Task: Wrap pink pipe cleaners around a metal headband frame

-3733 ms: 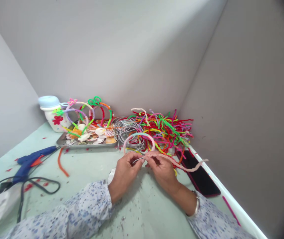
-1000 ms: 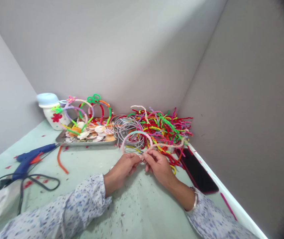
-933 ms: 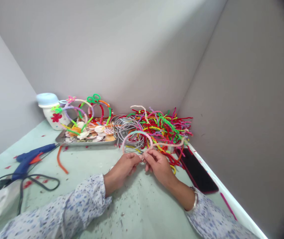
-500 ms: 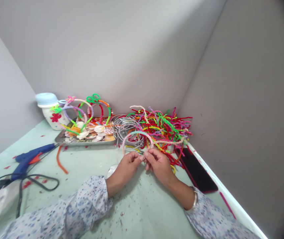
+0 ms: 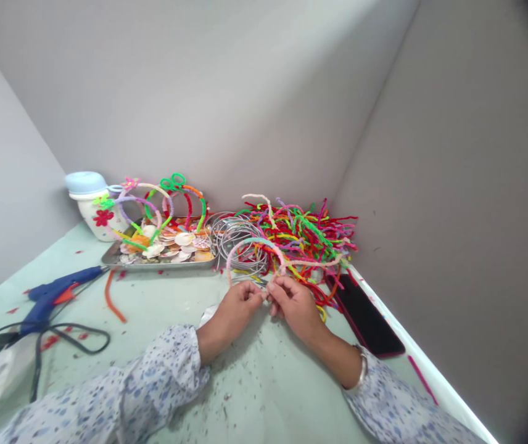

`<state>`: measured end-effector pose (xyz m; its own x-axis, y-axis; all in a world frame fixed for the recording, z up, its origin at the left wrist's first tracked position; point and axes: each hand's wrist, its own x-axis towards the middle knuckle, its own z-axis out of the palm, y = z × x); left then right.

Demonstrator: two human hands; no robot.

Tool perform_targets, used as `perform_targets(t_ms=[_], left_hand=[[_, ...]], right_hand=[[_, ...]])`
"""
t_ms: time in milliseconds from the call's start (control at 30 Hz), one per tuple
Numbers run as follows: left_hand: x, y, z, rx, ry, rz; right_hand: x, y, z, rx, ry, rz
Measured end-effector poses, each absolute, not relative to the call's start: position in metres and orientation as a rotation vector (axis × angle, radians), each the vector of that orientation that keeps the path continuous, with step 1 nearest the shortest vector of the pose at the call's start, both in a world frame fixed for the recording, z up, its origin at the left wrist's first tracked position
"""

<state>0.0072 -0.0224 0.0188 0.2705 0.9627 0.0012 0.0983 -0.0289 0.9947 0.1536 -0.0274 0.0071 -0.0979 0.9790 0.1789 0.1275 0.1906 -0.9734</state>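
Note:
A headband wrapped in pink and pale blue fuzzy stem arches up just beyond my hands. My left hand is closed, its thumb and fingers pinched near the band's lower end. Closed as well, my right hand pinches close beside it, at the band's right end, the fingertips of both hands almost touching. From there a pale pink fuzzy stem stretches out to the right. What exactly lies between the left fingertips is too small to make out.
Behind are a metal tray of shells with decorated headbands, wire hoops, a heap of colourful stems and a white jar. A blue glue gun with its cable lies left, a dark phone right.
The headband's arch has risen and shifted very slightly left. Both hands keep their pinch in nearly the same place.

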Motion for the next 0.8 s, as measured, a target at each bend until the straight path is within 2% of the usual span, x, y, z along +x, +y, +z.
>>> perform_targets(t_ms=[800], left_hand=[[0.004,-0.033,0.018,1.867,1.24,0.994]], right_hand=[[0.153,-0.026,0.011,-1.16,-1.447,1.033]])
